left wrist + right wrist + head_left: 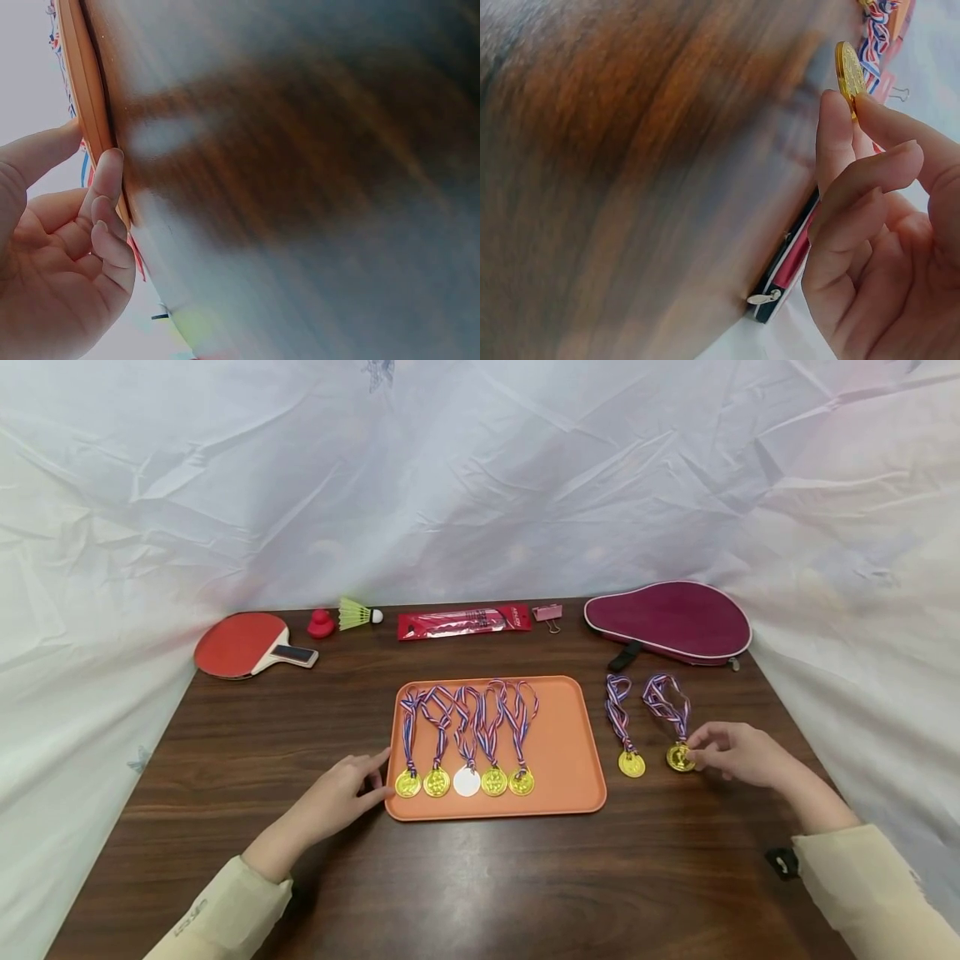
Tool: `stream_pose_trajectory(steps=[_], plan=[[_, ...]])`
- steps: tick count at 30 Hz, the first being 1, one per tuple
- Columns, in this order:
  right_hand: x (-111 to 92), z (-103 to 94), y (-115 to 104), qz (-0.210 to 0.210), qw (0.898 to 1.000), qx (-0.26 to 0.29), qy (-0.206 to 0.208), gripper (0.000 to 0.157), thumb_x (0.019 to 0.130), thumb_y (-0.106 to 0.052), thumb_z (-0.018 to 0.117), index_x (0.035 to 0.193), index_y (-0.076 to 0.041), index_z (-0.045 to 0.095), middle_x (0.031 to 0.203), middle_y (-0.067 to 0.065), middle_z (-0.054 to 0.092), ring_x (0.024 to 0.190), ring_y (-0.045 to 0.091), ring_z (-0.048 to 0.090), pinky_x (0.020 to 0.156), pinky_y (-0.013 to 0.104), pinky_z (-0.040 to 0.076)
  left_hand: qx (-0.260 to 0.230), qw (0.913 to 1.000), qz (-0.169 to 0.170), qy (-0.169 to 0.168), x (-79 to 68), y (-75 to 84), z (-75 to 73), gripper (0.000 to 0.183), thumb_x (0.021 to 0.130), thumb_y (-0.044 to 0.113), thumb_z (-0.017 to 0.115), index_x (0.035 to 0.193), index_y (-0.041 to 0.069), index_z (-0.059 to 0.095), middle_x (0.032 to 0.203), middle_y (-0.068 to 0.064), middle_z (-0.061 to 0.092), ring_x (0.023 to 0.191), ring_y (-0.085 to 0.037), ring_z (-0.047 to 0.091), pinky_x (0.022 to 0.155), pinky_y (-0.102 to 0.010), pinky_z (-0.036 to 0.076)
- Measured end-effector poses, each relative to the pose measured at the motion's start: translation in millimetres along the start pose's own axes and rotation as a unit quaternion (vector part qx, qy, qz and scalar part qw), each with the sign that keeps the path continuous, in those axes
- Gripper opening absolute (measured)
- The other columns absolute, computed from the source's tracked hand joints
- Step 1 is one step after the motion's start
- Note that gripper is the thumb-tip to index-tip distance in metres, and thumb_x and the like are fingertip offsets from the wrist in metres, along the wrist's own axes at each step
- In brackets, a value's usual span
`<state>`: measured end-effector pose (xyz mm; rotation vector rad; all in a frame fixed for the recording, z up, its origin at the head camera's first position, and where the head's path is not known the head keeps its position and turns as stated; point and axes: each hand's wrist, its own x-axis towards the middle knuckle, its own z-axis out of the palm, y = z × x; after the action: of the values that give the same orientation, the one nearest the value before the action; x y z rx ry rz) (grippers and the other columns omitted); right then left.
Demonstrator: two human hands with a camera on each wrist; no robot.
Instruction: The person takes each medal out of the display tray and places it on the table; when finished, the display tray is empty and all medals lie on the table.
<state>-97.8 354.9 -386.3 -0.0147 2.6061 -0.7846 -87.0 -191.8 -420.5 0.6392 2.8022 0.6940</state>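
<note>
My right hand point(738, 753) pinches the edge of a gold medal point(849, 71) between thumb and fingertip. The medal's striped ribbon point(667, 697) lies looped on the table behind it. A second gold medal point(632, 764) with a ribbon rests just to the left. At the left end of the orange tray point(566, 743), my left hand point(337, 793) holds the rim with thumb and fingers. In the tray several ribboned medals form a row, discs toward me: a silver medal point(467, 782) in the middle, gold medals point(437, 782) on both sides.
Along the table's back edge lie a red table-tennis bat point(240, 643), a red rubber duck point(320, 624), a yellow shuttlecock point(356, 614), a red packet point(461, 622), a pink binder clip point(547, 613) and a maroon bat case point(671, 620). White cloth point(480, 485) hangs behind.
</note>
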Motion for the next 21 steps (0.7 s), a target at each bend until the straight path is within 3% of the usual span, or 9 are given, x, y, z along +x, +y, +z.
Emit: stream_pose_trajectory(steps=[21], plan=[[8.7, 11.9, 6.9, 0.026, 1.000, 0.000, 0.015, 0.037, 0.083, -0.038, 0.061, 0.100, -0.005, 0.063, 0.074, 0.002, 0.059, 0.060, 0.018, 0.050, 0.051, 0.032, 0.040, -0.004, 0.9999, -0.008, -0.006, 0.5, -0.5, 0.4, 0.060, 0.081, 0.030, 0.066, 0.131, 0.003, 0.045, 0.070, 0.010, 0.047, 0.068, -0.012, 0.043, 0.059, -0.025, 0.037]])
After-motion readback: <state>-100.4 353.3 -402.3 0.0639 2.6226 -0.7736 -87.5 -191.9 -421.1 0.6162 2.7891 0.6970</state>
